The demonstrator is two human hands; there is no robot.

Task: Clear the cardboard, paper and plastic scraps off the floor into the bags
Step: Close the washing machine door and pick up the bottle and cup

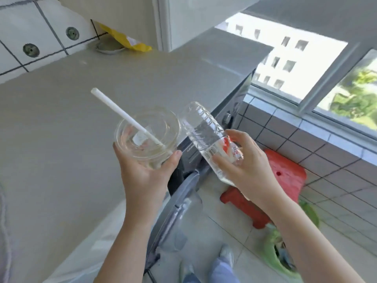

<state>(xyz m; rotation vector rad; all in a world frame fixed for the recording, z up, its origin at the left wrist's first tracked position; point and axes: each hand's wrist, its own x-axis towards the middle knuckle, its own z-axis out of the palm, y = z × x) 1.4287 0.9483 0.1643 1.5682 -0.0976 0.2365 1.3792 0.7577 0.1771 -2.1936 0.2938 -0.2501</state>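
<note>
We look down on a wide grey countertop (71, 139) that fills the view from nine o'clock up to twelve, with white tiled wall (18, 27) behind it at eleven o'clock and a window (326, 64) at two o'clock showing a pale building and green trees. Below the counter's edge, near six o'clock, stands a grey front-loading machine with its door (177, 203) swung open over the light floor tiles. A red plastic stool (285, 176) sits on the floor at four o'clock, and a green bag (273, 248) lies open beside it at five o'clock. Our left hand (146, 176) cups a clear plastic cup (146, 137) from below, fingers wrapped round its wall, just left of centre over the counter's edge; a white straw (122, 115) leans out of it toward ten o'clock. Our right hand (244, 164) grips a clear plastic bottle (206, 133) round its red and white label, the bottle tilted with its base toward twelve o'clock, just beside the cup. A yellow packet (126, 40) lies at the counter's far end near twelve o'clock, and our shoes (226, 254) show at six o'clock
</note>
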